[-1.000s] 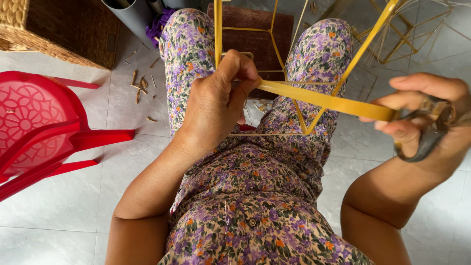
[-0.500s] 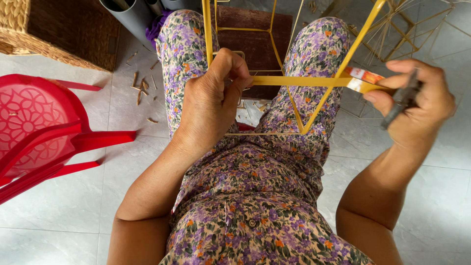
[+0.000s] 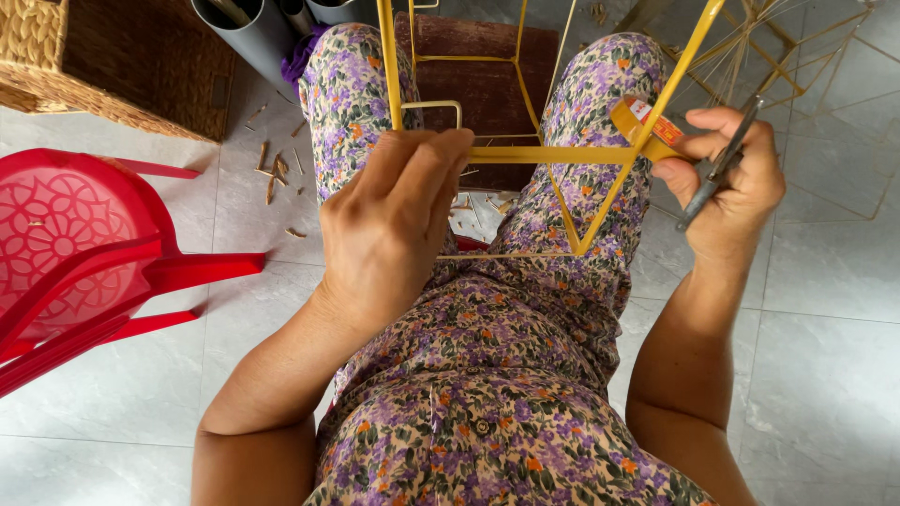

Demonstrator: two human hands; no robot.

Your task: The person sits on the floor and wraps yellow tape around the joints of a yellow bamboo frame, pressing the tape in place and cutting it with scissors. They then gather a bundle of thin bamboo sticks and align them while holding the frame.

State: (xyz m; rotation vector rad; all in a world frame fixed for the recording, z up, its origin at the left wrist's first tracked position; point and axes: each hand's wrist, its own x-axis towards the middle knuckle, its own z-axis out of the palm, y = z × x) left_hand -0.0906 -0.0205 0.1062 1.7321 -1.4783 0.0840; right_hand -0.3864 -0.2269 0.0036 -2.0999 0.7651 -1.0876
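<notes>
A frame of thin yellow sticks (image 3: 600, 201) stands between my knees, over my flowered dress. My left hand (image 3: 394, 220) grips a horizontal stick of the frame, where a strip of yellow tape (image 3: 553, 155) runs along it. My right hand (image 3: 731, 178) holds a small roll of yellow tape (image 3: 645, 125) against the frame's slanted stick, and dark metal scissors (image 3: 717, 169) lie tucked in the same hand, blades pointing down-left.
A red plastic stool (image 3: 84, 244) lies tipped at the left. A woven basket (image 3: 103, 56) and grey tubes (image 3: 258, 33) stand at the top left. Stick scraps (image 3: 274, 178) litter the tiled floor. More stick frames (image 3: 797, 66) rest at the top right.
My right hand has moved left and up toward the frame, shortening the stretched tape. My left hand has slid along the horizontal stick, fingers now spread over it.
</notes>
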